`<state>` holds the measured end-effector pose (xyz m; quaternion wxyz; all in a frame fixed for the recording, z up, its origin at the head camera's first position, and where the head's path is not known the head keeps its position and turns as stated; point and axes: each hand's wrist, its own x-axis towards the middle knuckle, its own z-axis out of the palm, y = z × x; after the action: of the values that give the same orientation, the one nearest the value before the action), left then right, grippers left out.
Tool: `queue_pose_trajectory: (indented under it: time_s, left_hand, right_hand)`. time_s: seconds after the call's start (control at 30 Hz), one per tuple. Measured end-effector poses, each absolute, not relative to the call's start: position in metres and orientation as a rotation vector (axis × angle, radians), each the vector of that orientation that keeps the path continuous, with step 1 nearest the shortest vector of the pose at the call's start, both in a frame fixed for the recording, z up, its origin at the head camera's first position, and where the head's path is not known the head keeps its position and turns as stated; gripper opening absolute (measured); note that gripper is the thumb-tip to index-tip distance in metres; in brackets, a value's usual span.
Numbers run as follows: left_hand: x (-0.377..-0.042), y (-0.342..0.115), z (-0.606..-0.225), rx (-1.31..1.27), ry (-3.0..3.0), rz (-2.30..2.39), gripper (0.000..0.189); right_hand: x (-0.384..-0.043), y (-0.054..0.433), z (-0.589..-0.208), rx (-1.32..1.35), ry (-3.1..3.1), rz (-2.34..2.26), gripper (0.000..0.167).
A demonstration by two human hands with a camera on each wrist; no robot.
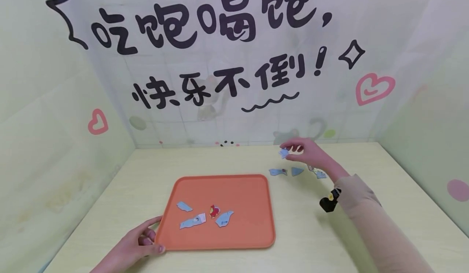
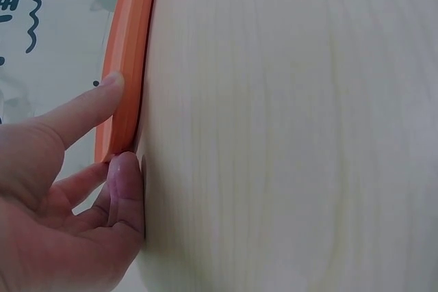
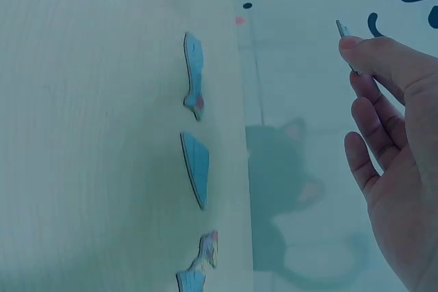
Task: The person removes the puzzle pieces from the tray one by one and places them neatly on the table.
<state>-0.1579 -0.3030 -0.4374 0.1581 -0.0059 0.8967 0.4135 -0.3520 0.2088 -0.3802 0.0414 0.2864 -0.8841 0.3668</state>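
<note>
At the near left corner of the tray (image 1: 250, 208), the left hand (image 1: 133, 242) grips the rim, its thumb and bent fingers only a rim's thickness apart. On the tray lie a blue shard (image 1: 184, 206), a pale-ended strip (image 1: 192, 221), a red piece (image 1: 214, 212) and a notched piece (image 1: 224, 219). Behind, the wall (image 1: 234, 61) reads "吃饱喝饱,快乐不倒!". Beyond the tray's far right corner, the right hand (image 1: 307, 153) pinches a small blue piece (image 1: 283, 153), thumb and forefinger nearly together, other fingers loosely bent; right of the tray, more pieces (image 1: 297, 171) line the surface (image 1: 293, 224).
</note>
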Motion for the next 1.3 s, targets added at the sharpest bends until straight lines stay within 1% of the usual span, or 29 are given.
queue_pose_trajectory:
  time_s: [0.37,0.6,0.9,1.3]
  left_hand:
    - [-0.159,-0.304,-0.437,-0.018,2.558,1.193,0.089]
    - [-0.158,-0.305,-0.437,0.007,2.545,1.211,0.089]
    - [-0.158,-0.303,-0.437,0.009,2.544,1.213,0.089]
    - [-0.160,-0.304,-0.438,-0.015,2.566,1.172,0.090]
  right_hand:
    - [-0.347,0.269,-0.384,0.738,-2.724,1.037,0.034]
    - [-0.340,0.300,-0.390,0.649,-2.729,1.011,0.036]
    - [-0.330,0.328,-0.400,0.551,-2.697,1.007,0.036]
    - [-0.327,0.350,-0.426,0.427,-2.790,0.976,0.038]
